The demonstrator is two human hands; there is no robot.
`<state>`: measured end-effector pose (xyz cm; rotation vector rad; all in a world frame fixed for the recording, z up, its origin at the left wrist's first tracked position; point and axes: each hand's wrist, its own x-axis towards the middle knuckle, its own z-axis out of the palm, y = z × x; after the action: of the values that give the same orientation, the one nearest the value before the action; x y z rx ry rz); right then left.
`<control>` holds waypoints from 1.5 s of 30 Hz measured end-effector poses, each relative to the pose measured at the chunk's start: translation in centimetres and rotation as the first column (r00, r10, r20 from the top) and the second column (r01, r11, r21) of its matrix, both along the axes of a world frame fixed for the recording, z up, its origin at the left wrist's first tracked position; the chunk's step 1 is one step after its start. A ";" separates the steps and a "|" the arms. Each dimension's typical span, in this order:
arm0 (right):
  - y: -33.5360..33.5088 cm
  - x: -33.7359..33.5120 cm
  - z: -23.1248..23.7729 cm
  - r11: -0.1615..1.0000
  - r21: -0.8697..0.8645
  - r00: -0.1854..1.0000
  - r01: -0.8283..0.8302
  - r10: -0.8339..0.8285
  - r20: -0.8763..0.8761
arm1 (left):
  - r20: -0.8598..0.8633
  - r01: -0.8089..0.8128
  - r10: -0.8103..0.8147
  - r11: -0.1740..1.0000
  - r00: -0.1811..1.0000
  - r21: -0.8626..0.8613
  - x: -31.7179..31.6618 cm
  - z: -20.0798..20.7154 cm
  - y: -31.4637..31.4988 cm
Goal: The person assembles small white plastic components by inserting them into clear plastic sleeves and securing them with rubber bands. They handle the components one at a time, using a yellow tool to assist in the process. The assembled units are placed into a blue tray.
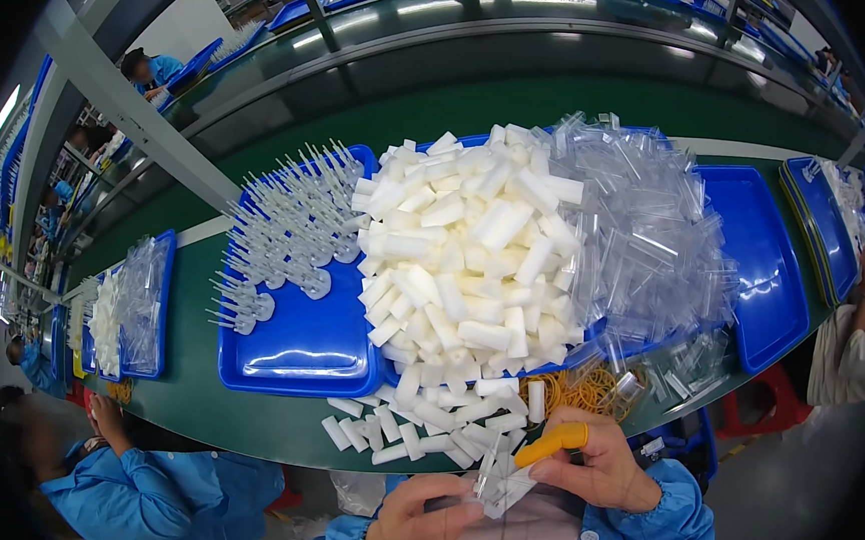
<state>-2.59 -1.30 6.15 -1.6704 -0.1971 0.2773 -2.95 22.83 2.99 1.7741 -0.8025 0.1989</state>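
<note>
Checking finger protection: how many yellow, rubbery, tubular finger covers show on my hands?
1: the yellow cover sits on your right hand. None shows on your left hand, though another could be hidden.

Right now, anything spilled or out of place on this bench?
Yes: loose white pieces lie scattered on the green tabletop in front of their heap, and some clear plastic pieces lie beside yellow bands. Looks like overflow.

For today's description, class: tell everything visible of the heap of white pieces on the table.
The heap of white pieces is matte, faintly creamy in its hollows, made of short, blunt-ended rods that look like foam, lying at all angles. Piled high over a blue tray, it meets the clear plastic pieces on its right. Loose rods lie in front on the green table.
</note>
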 end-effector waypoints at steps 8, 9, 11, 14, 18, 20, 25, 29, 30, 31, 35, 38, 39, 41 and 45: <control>-0.4 0.3 -1.1 0.993 0.109 0.999 0.050 -0.049 -0.009 | 0.015 0.035 -0.037 0.996 0.999 0.077 1.2 0.6 -0.1; -0.4 0.3 -1.3 0.989 0.140 0.998 0.053 -0.049 -0.030 | 0.010 0.039 -0.040 0.996 0.999 0.075 1.2 0.4 -0.1; -0.3 0.3 -1.7 0.978 0.202 0.996 0.060 -0.047 -0.070 | 0.012 0.047 -0.048 0.996 0.999 0.071 1.3 0.5 -0.2; 0.3 0.1 -1.5 0.973 0.227 0.994 0.050 -0.026 -0.107 | 0.032 0.053 -0.055 0.997 0.998 0.059 1.6 0.8 -0.3; 0.8 0.0 -0.9 0.990 0.134 0.999 0.036 -0.032 -0.036 | 0.035 0.028 -0.030 0.998 0.999 0.052 1.3 0.2 -0.1; 0.9 -0.2 -1.0 0.993 0.115 0.999 0.033 -0.033 -0.004 | 0.029 0.021 -0.022 0.998 0.999 0.053 1.2 0.1 -0.1; 1.3 -0.3 -1.0 0.989 0.123 0.996 0.084 -0.086 0.007 | -0.112 -0.059 0.049 0.994 0.993 -0.091 0.8 -0.1 -0.6; 1.5 -0.4 -1.1 0.981 0.139 0.990 0.134 -0.140 0.032 | -0.310 -0.020 0.032 0.999 0.950 0.044 2.2 1.3 -0.4; 1.6 -0.3 -1.1 0.984 0.126 0.991 0.125 -0.131 0.040 | -0.392 0.023 -0.030 0.999 0.919 -0.023 2.3 1.2 -0.4; 1.6 -0.3 -1.1 0.987 0.112 0.991 0.117 -0.123 0.049 | -0.467 0.060 -0.097 0.994 0.879 -0.092 2.4 1.1 -0.4; 1.4 0.5 -0.6 0.987 0.079 0.984 0.136 -0.144 0.102 | -0.476 0.020 -0.096 0.986 0.874 -0.163 1.8 0.0 0.3; 1.2 1.7 -0.7 0.960 -0.032 0.957 0.277 -0.273 0.099 | -0.516 -0.119 -0.007 0.970 0.857 -0.210 1.6 -0.2 0.8; 1.7 1.7 -1.2 0.925 -0.166 0.935 0.340 -0.314 0.164 | -0.515 -0.153 0.022 0.965 0.857 -0.214 1.8 0.2 0.7; 2.3 2.2 -1.8 0.758 -0.516 0.877 0.398 -0.151 0.456 | -0.519 -0.213 0.072 0.952 0.852 -0.218 2.0 0.3 0.9; 3.6 2.7 -3.8 0.530 -0.685 0.785 0.500 0.058 0.617 | -0.555 -0.285 0.103 0.925 0.826 -0.253 1.7 0.0 1.3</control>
<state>0.16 2.30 2.39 -2.7043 -0.3161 -0.4731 -1.23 24.12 3.02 1.4820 -0.1634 -0.0335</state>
